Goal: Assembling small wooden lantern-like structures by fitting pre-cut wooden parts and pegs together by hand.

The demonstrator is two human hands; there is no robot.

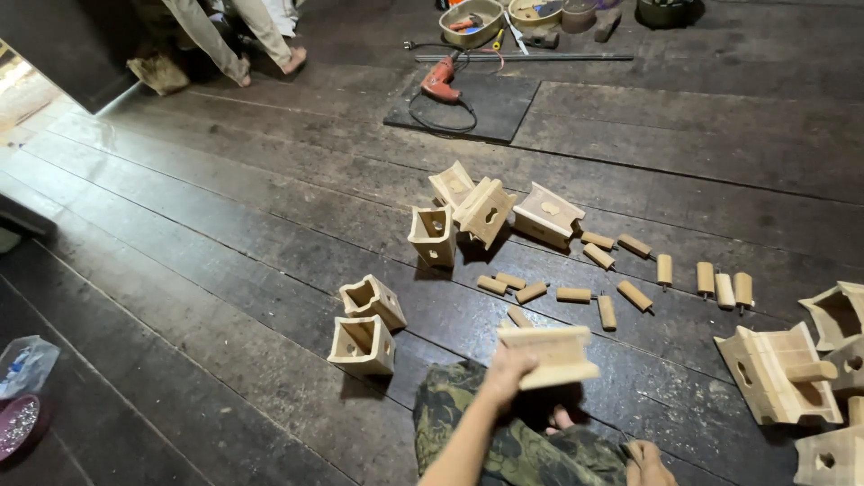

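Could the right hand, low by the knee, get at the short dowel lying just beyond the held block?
Probably yes. The right hand looks empty, and bare floor lies between it and that dowel; only the wooden block in the left hand hangs nearby.

Bare forearms without sleeves, camouflage-patterned green trousers (504,445), bare hands

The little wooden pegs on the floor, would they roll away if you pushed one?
Probably. The wooden pegs look round and short, so a sideways nudge would likely roll one. The dark plank floor has grooves that might stop it. They look stiff and light.
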